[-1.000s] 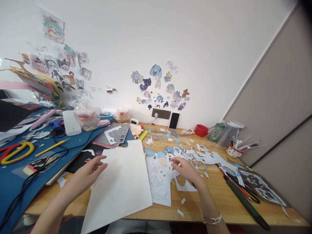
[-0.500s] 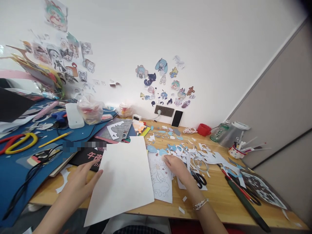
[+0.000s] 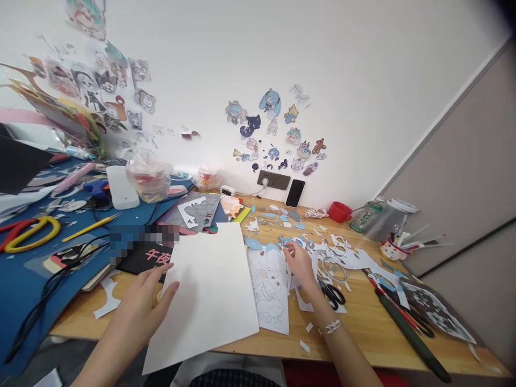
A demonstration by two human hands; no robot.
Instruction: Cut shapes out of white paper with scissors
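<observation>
A big white sheet [image 3: 209, 301] on a messy desk [image 3: 363, 322]

Far to the left of the sheet is a blue mat [image 3: 16, 285], with red and yellow scissors [image 3: 36, 221] and a pencil [image 3: 91, 227] on it. At the sheet's left edge is the left hand [image 3: 139, 298]. Its fingers are spread and it grips nothing. The tips are over the edge, but I cannot tell if they touch. A black book [image 3: 141, 257] lies by the sheet's left side, farther back. The sheet lies flat, and its front corner pokes out past the desk. A drawing [image 3: 270, 309] lies close against the sheet's right side. Right of the sheet, at the drawing's right edge, is the right hand [image 3: 300, 263]. Its fingers are bent, and I cannot tell if they pinch anything. More to the right of the sheet are black scissors [image 3: 332, 294] and paper scraps [image 3: 350, 257]. A red cup [image 3: 339, 212] is right of the sheet, farther back. Farthest right of the sheet is a long green tool [image 3: 411, 336]
</observation>
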